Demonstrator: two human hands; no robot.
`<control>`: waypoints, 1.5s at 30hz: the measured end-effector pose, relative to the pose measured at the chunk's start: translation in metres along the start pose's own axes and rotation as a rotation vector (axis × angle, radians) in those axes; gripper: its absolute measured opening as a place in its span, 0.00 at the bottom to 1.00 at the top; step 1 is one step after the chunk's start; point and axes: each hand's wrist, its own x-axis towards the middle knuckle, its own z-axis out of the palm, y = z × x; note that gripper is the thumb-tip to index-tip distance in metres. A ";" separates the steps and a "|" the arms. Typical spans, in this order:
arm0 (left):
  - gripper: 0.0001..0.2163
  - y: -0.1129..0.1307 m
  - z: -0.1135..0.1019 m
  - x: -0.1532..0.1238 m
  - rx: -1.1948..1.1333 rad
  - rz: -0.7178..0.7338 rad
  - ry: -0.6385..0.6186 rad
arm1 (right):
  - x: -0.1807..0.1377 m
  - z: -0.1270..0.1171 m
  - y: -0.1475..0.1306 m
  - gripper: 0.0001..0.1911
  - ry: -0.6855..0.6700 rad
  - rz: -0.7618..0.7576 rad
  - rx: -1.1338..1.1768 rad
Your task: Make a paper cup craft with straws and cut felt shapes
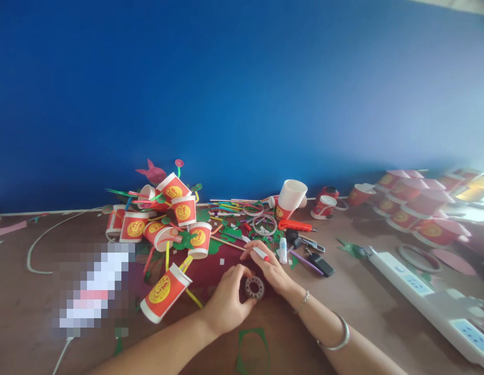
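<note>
My left hand curls its thumb and fingers around a small grey ring with holes around its face, which looks like a tape core. Just to the right, my right hand holds a white pen with a red end between its fingers, the hand close beside the ring. Both hands are low over the table, on dark red paper. Left of them, a tilted red and white paper cup with a yellow emblem lies beside a pile of similar cups joined with straws.
Straws, rings and green paper scraps lie behind my hands. A glue bottle, car key, orange cutter and white cups stand or lie to the right. A power strip is farther right; green cut paper lies in front.
</note>
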 end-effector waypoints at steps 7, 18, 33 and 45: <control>0.17 -0.001 0.000 0.000 -0.005 0.019 -0.005 | 0.000 0.000 -0.002 0.13 0.017 0.024 -0.014; 0.22 -0.001 0.001 -0.001 -0.026 -0.001 0.005 | -0.003 -0.002 0.003 0.17 0.153 -0.025 -0.012; 0.19 0.007 -0.002 0.003 -0.035 -0.148 -0.011 | -0.017 -0.013 -0.005 0.13 0.353 -0.053 0.042; 0.19 0.004 -0.002 0.004 -0.026 -0.131 -0.029 | -0.021 -0.006 -0.009 0.09 0.133 -0.172 -0.315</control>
